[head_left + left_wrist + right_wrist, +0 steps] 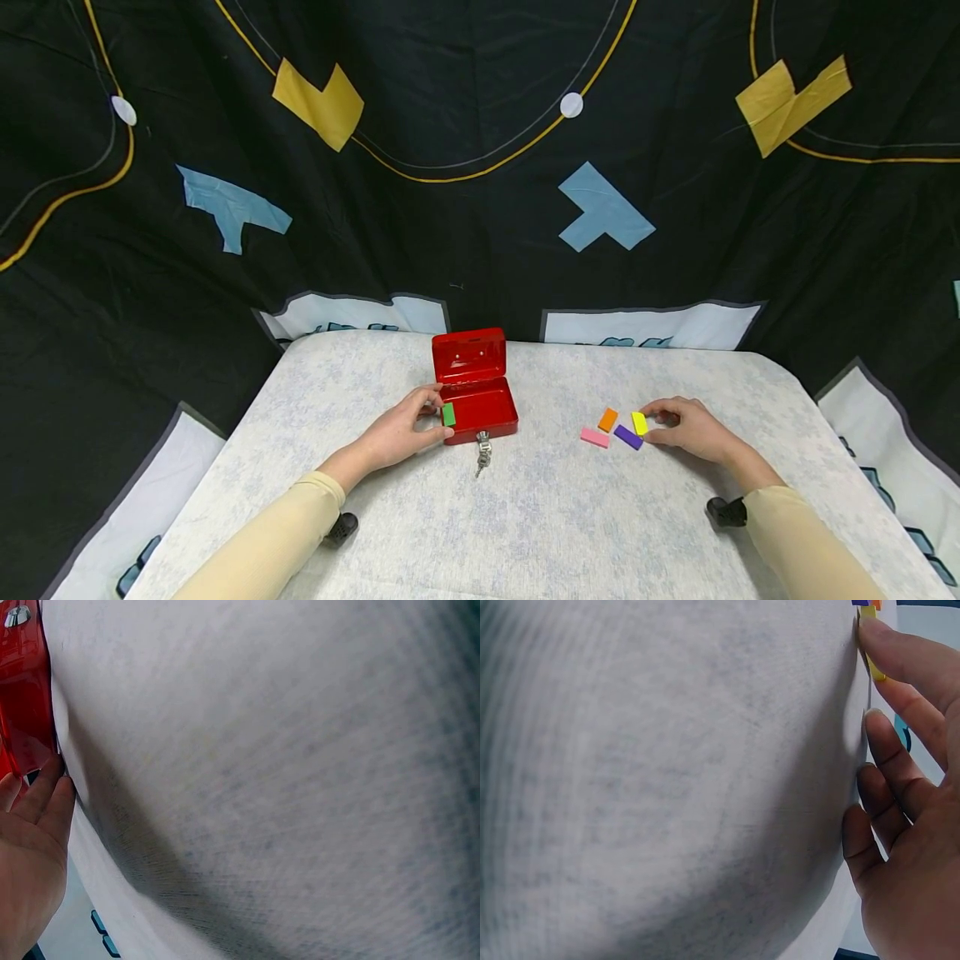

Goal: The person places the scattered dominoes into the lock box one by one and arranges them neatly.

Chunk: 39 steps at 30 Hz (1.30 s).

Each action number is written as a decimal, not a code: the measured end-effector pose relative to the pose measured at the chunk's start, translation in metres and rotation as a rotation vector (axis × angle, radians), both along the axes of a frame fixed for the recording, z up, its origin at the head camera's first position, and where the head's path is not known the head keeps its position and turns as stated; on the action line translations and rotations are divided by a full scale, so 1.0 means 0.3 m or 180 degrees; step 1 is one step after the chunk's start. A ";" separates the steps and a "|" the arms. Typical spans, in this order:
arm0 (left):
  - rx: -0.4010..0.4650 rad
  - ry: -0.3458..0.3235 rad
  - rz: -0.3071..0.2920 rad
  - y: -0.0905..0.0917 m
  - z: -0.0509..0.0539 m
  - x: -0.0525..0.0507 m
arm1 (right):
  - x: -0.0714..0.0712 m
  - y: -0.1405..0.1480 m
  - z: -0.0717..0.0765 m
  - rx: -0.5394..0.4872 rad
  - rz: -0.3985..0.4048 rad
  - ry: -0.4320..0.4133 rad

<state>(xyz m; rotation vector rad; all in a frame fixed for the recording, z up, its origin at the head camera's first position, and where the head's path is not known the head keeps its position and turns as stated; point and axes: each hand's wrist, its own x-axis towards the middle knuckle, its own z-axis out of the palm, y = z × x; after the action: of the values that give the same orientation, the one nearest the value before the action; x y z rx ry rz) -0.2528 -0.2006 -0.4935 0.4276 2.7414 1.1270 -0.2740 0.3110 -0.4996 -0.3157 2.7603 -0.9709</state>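
Observation:
A red cash box stands on the cloth with its lid raised. A keyring with keys hangs from the lock at its front. My left hand holds the box's left side, thumb at the front corner and index finger near the back; the left wrist view shows its fingers at the red wall. Against that side, inside the box, is a green block. My right hand pinches a yellow block between thumb and index finger. Orange, purple and pink blocks lie beside it.
A pale patterned cloth covers the table. Behind the table hangs a dark curtain with printed shapes. Black wrist devices sit under both forearms, the left one and the right one.

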 end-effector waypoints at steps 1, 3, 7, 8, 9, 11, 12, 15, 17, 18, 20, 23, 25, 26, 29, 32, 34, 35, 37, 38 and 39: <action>0.0001 0.0014 -0.0004 0.001 0.000 0.001 | -0.001 -0.001 0.000 -0.0016 -0.0002 -0.0005; -0.0002 0.0012 -0.0002 0.002 -0.001 0.001 | -0.002 -0.001 0.001 -0.0048 0.0002 -0.0015; 0.0003 -0.0001 0.0010 0.002 -0.004 0.003 | -0.005 -0.002 0.006 -0.0137 -0.0009 -0.0035; -0.0003 -0.0010 0.0019 0.002 -0.005 0.003 | -0.005 -0.002 0.008 -0.0156 -0.0011 -0.0036; -0.0004 -0.0009 0.0022 0.002 -0.005 0.003 | -0.006 -0.003 0.011 -0.0179 -0.0013 -0.0037; -0.0004 0.0013 0.0017 0.002 -0.005 0.003 | -0.006 -0.007 0.017 -0.0226 -0.0016 -0.0033; -0.0005 0.0014 0.0019 0.002 -0.005 0.002 | -0.006 -0.009 0.021 -0.0241 -0.0010 -0.0025; -0.0017 0.0025 0.0024 0.002 -0.003 0.001 | -0.005 -0.017 0.033 -0.0274 0.0019 -0.0005; -0.0027 0.0042 0.0022 0.002 -0.003 0.000 | -0.005 -0.023 0.040 -0.0289 0.0036 0.0010; -0.0033 0.0041 0.0025 0.002 -0.003 -0.001 | -0.005 -0.027 0.043 -0.0297 0.0049 0.0016; -0.0042 0.0036 0.0027 0.002 -0.003 -0.002 | -0.006 -0.035 0.048 -0.0294 0.0061 0.0035; -0.0033 0.0027 0.0026 0.002 -0.001 -0.001 | -0.008 -0.047 0.053 -0.0285 0.0074 0.0067; -0.0031 0.0004 0.0035 0.002 -0.001 0.000 | -0.010 -0.054 0.055 -0.0266 0.0085 0.0093; -0.0030 0.0010 0.0034 0.002 0.000 0.001 | -0.010 -0.057 0.056 -0.0274 0.0092 0.0100; -0.0027 0.0028 0.0029 0.002 -0.003 0.000 | -0.012 -0.066 0.059 -0.0286 0.0104 0.0131; -0.0029 0.0030 0.0028 0.003 -0.002 0.000 | -0.014 -0.079 0.062 -0.0302 0.0099 0.0153; -0.0034 0.0036 0.0020 0.004 -0.001 0.000 | -0.015 -0.090 0.069 -0.0286 0.0085 0.0168; -0.0036 0.0046 0.0012 0.004 0.000 0.000 | -0.015 -0.098 0.072 -0.0288 0.0081 0.0172; -0.0046 0.0052 0.0006 0.003 -0.001 -0.001 | -0.016 -0.112 0.078 -0.0276 0.0091 0.0190; -0.0048 0.0053 0.0005 0.003 -0.001 -0.002 | -0.016 -0.120 0.081 -0.0269 0.0103 0.0196; -0.0047 0.0054 -0.0002 0.003 -0.002 -0.002 | -0.016 -0.127 0.084 -0.0255 0.0090 0.0191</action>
<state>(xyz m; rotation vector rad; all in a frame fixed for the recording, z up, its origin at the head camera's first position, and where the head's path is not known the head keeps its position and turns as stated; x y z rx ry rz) -0.2534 -0.1997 -0.4940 0.4379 2.7620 1.1075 -0.2789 0.2730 -0.4745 -0.4014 2.7669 -1.0841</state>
